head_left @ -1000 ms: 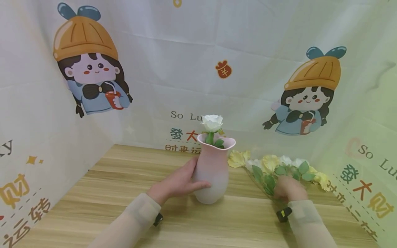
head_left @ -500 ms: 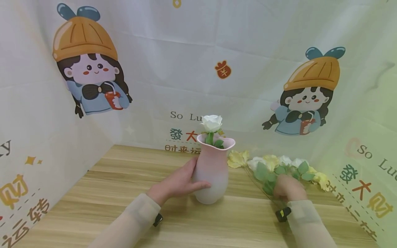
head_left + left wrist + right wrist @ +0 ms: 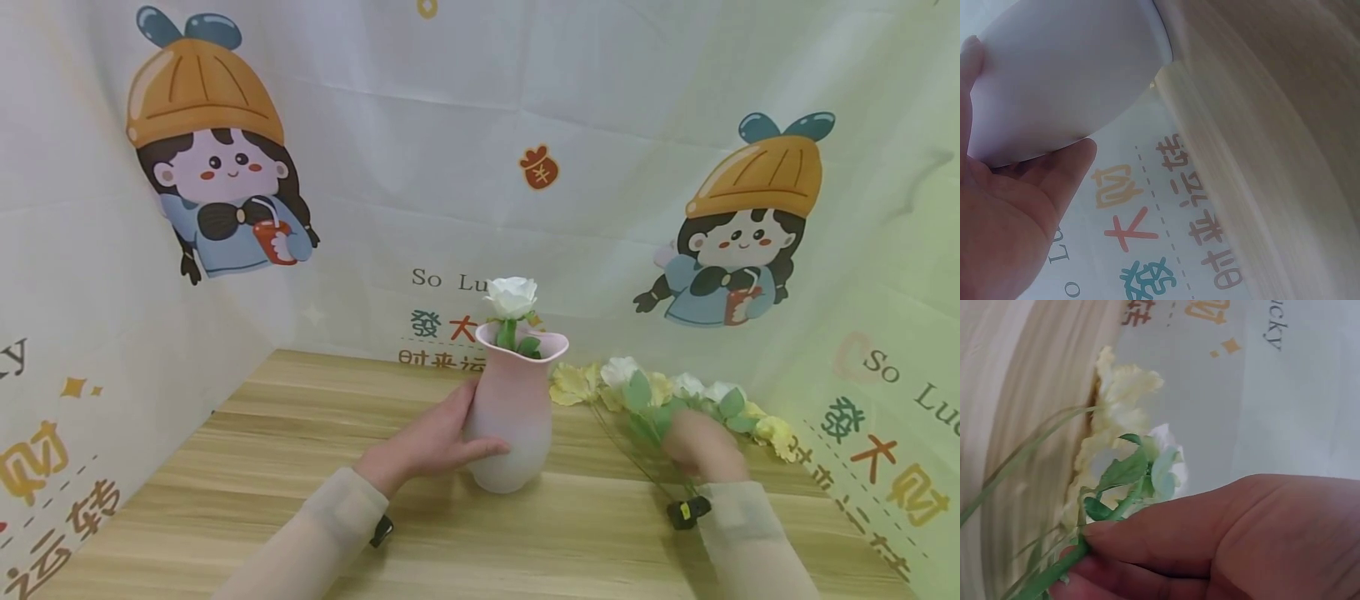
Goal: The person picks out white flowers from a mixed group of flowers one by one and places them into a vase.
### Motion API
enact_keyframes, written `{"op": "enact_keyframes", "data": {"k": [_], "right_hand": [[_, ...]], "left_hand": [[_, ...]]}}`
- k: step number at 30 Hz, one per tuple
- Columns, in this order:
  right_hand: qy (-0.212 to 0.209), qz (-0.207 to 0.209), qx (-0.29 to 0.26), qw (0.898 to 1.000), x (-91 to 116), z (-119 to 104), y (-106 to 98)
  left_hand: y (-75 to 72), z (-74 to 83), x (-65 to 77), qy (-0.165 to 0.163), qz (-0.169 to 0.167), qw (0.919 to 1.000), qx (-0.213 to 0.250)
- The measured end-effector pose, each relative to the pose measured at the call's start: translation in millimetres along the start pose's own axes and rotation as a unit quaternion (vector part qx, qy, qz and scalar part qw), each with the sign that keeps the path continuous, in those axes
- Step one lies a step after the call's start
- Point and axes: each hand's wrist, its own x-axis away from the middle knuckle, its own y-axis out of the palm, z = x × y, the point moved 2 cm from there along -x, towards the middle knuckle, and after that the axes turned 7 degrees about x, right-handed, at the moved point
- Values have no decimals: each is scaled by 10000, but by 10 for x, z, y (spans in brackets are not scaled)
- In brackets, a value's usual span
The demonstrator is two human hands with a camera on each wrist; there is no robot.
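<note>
Sleeves: pale left sleeve point(image 3: 307, 533) and right sleeve point(image 3: 753, 533) reach in over the wood-grain table point(image 3: 570, 533), a small black left wrist device point(image 3: 381, 532) and right wrist device point(image 3: 686, 512) showing at the cuffs.
Left hand: the left hand point(image 3: 431, 442) grasps the vase, thumb across its front, fingers round the far side; unchanged from half a second earlier.
Vase: the pink-to-white vase point(image 3: 510, 425) stands upright on the table between the two hands, its wavy rim uppermost, in the same place as before.
Vase rose: one white rose point(image 3: 512, 297) rises from the mouth, green leaves at the rim.
Right hand: the right hand point(image 3: 701, 446), slightly blurred, pinches a green stem point(image 3: 1054, 572) between thumb and fingers, as seen from the wrist; it sits slightly higher than before.
Pinched flower: a second rose point(image 3: 619, 371), also white, tops that stem; a moment ago it lay lower among the others, and its bloom now shows above them.
Loose flowers: a yellow bloom point(image 3: 576, 383), white blooms point(image 3: 723, 392) and a yellow end bloom point(image 3: 776, 435) lie along the table's far side, near the right hand.
Backdrop: a pale printed cloth point(image 3: 420, 167) hangs behind, with a left cartoon figure point(image 3: 217, 167), a right cartoon figure point(image 3: 750, 233) and a red pouch print point(image 3: 540, 168).
</note>
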Motion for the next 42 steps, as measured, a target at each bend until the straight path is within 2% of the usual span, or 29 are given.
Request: {"op": "enact_keyframes", "data": {"k": [8,15,23,32,42], "right_hand": [[-34,186,-229,9996,-23,-84,-101],[-326,608,-311,9971,-12,-148,-177],[-704,1049,-461,9909,34,-239,-258],[-882,1392,-427,9854,82,-326,-345],[-1027,1753,-648,9770,136,-398,-418]], "left_hand": [[2,0,-1,19,57,10000,-56],[8,-9,-7,7,52,10000,-28],[11,-22,-10,-24,27,10000,21],[8,-10,-11,35,24,10000,-21],[6,-9,-11,26,17,10000,-33]]}}
